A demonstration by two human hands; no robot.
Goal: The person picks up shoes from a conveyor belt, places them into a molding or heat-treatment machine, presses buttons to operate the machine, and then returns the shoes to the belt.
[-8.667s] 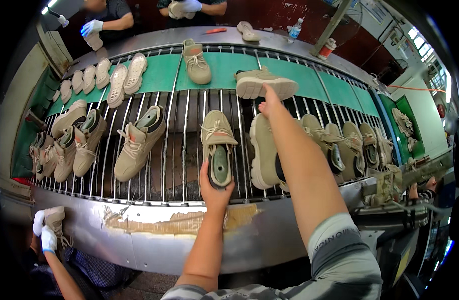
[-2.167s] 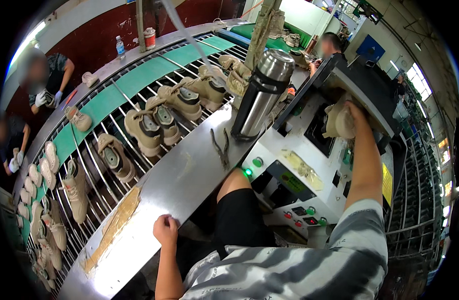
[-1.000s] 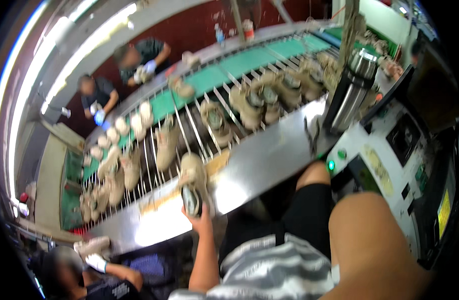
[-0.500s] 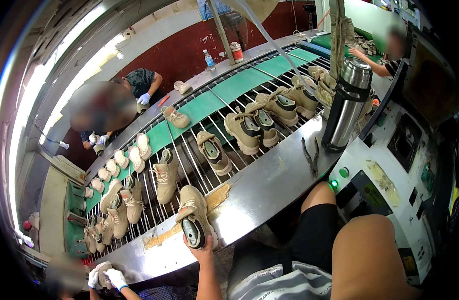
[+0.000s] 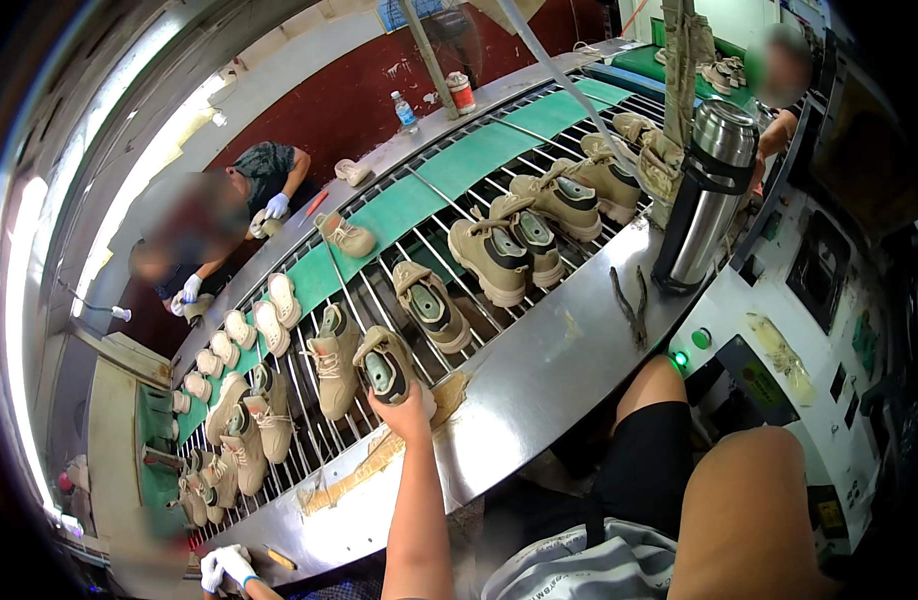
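My left hand (image 5: pixel 404 415) is closed around the heel end of a beige lace-up shoe (image 5: pixel 387 362). A grey-green last shows in the shoe's opening, and its toe points away from me over the metal rods of the conveyor rack (image 5: pixel 434 366). Just left of it stands another beige shoe (image 5: pixel 335 365), and to its right a beige shoe (image 5: pixel 429 307) lies on the rods. The palm and part of the fingers are hidden behind the held shoe. My right hand is out of view.
A steel ledge (image 5: pixel 539 385) edges the rack, with pliers (image 5: pixel 631 308) and a steel thermos (image 5: pixel 711 200) on it. More shoes (image 5: pixel 554 205) stand along the rods. A white machine (image 5: pixel 769 330) is at right. Gloved co-workers' hands (image 5: pixel 229 566) show at lower left and across the rack.
My left hand has carried the shoe away from me, from above the steel ledge to the rods. The co-worker at lower left no longer shows a shoe in the gloves.
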